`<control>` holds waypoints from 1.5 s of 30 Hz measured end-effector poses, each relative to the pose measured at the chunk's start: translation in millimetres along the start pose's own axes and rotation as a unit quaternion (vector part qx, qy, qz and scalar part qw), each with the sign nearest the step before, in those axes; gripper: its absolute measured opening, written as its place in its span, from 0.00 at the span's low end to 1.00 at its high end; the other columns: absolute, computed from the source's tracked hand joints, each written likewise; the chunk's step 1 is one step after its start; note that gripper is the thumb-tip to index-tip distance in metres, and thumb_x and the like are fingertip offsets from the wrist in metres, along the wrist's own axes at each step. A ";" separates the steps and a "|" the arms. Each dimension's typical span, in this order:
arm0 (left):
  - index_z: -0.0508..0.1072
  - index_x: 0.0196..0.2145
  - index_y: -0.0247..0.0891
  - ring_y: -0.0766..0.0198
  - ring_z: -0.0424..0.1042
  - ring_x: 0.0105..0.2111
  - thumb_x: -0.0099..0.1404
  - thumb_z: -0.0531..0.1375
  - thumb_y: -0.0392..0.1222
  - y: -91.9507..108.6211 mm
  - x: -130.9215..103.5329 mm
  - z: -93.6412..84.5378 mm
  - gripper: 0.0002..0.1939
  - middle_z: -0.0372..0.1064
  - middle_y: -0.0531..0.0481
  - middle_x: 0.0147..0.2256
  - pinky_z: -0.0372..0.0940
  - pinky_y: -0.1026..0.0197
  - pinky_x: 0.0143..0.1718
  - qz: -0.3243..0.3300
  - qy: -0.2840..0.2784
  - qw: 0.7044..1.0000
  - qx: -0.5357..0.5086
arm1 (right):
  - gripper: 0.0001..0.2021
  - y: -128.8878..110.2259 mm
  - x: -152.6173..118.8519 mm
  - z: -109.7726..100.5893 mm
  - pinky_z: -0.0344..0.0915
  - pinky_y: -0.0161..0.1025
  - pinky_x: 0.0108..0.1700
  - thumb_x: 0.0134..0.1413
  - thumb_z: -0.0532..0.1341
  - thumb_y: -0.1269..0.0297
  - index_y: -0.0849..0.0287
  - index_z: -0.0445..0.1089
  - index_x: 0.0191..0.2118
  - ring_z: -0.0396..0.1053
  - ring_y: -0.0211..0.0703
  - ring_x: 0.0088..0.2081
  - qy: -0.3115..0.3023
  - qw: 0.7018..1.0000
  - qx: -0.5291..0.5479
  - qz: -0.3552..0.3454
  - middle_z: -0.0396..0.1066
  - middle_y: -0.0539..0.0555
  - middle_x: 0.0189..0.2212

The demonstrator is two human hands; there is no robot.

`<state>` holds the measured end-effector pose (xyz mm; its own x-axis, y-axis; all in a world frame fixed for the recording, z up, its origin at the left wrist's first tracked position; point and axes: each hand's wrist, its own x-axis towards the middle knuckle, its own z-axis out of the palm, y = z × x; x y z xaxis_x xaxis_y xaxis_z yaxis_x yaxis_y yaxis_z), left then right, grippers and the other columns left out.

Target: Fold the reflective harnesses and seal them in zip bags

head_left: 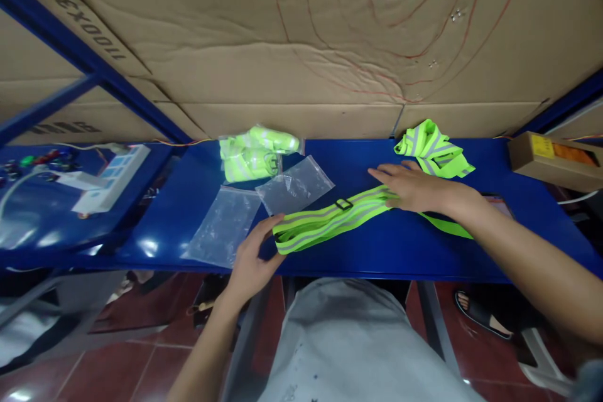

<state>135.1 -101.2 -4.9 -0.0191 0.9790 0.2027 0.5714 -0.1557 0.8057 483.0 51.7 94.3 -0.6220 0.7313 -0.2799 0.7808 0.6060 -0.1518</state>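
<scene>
A yellow-green reflective strap (334, 220) with grey stripes lies folded in long loops above the blue table, a black buckle (343, 205) on its upper side. My left hand (252, 259) grips the looped left end between thumb and fingers. At the other end, my right hand (407, 187) holds the folds from above, its upper fingers stretched out and its grip partly hidden. A loose tail of the strap (445, 225) runs out to the right beneath my right forearm. Just beyond that hand sits a crumpled reflective strap (434, 149).
Two clear plastic bags (223, 226) lie left of the strap. Behind them are bagged reflective straps (254, 154). A white power strip (113, 179) is at left, a cardboard box (556, 160) at right. A cardboard wall (264, 75) backs the blue table (367, 251).
</scene>
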 end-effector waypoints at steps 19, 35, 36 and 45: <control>0.72 0.62 0.37 0.48 0.71 0.57 0.71 0.56 0.56 27.6 0.3 -20.7 0.29 0.75 0.44 0.56 0.65 0.55 0.59 -0.207 -0.003 0.978 -0.017 | 0.50 -116.8 56.3 120.8 0.63 0.55 0.54 0.62 0.50 0.29 0.72 0.53 0.72 0.69 0.60 0.51 0.207 0.948 0.109 -0.214 0.75 0.69 0.49; 0.76 0.40 0.40 0.53 0.78 0.40 0.55 0.69 0.56 36.7 2.5 -5.3 0.21 0.78 0.46 0.39 0.74 0.57 0.39 -0.345 0.047 0.882 -0.316 | 0.29 -99.5 43.6 97.9 0.67 0.51 0.53 0.70 0.53 0.43 0.67 0.67 0.56 0.70 0.54 0.48 0.120 0.940 0.194 -0.255 0.71 0.65 0.49; 0.76 0.45 0.40 0.52 0.78 0.42 0.55 0.70 0.57 38.0 3.6 -4.4 0.25 0.78 0.44 0.42 0.74 0.55 0.42 -0.341 0.036 0.879 -0.333 | 0.28 -97.9 42.9 96.6 0.68 0.51 0.52 0.70 0.54 0.43 0.66 0.66 0.57 0.71 0.54 0.48 0.109 0.940 0.207 -0.247 0.70 0.65 0.50; 0.68 0.63 0.40 0.50 0.70 0.59 0.74 0.55 0.57 45.0 7.7 0.2 0.27 0.70 0.41 0.60 0.63 0.48 0.63 -0.171 0.067 0.982 -0.050 | 0.33 -87.2 47.5 82.2 0.64 0.48 0.56 0.55 0.68 0.40 0.60 0.66 0.56 0.69 0.54 0.55 0.055 0.900 0.395 -0.177 0.70 0.61 0.55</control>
<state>160.8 -100.6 32.8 -0.3074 0.9513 -0.0226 0.4303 0.1602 0.8884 390.2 7.9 16.3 -0.8077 0.5895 0.0066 0.3044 0.4266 -0.8517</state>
